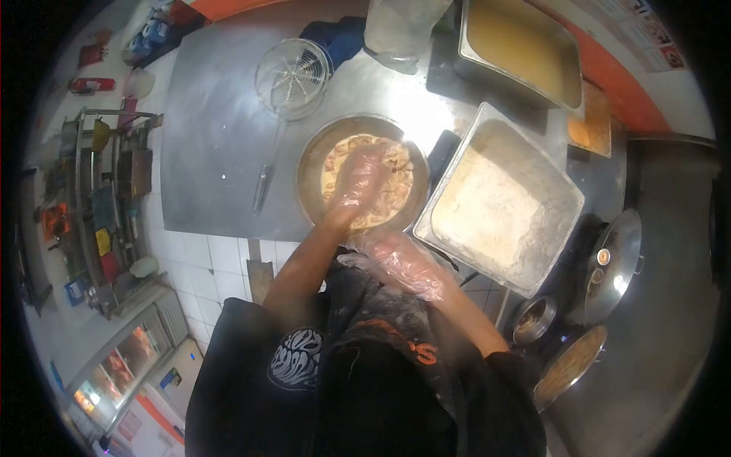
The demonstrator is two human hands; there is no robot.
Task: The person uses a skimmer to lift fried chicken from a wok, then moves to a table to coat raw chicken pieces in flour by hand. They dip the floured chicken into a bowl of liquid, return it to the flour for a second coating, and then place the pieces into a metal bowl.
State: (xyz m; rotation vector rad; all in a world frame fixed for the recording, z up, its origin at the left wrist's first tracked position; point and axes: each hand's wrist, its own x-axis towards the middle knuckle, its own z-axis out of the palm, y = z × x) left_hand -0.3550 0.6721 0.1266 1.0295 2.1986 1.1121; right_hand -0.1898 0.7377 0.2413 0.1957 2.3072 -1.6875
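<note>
A round metal bowl [311, 156] at the table's front edge holds pale, wet pieces of food [394, 190] in a creamy liquid. My left hand [364, 177], in a clear plastic glove, reaches down into the bowl among the pieces; its fingertips are too blurred to make out. My right hand [403, 263], also in a clear glove, is at the bowl's near rim, close to my apron, and its fingers are not clearly visible. Right of the bowl is a rectangular metal pan [554, 228] with white powder [487, 206] in it.
A wire skimmer [293, 80] lies on the steel table [205, 129], left of the bowl. A deep tray of yellowish liquid [525, 49] and a plastic bag [400, 34] stand at the back. Large pans [614, 266] are at the right, shelves [114, 198] at the left.
</note>
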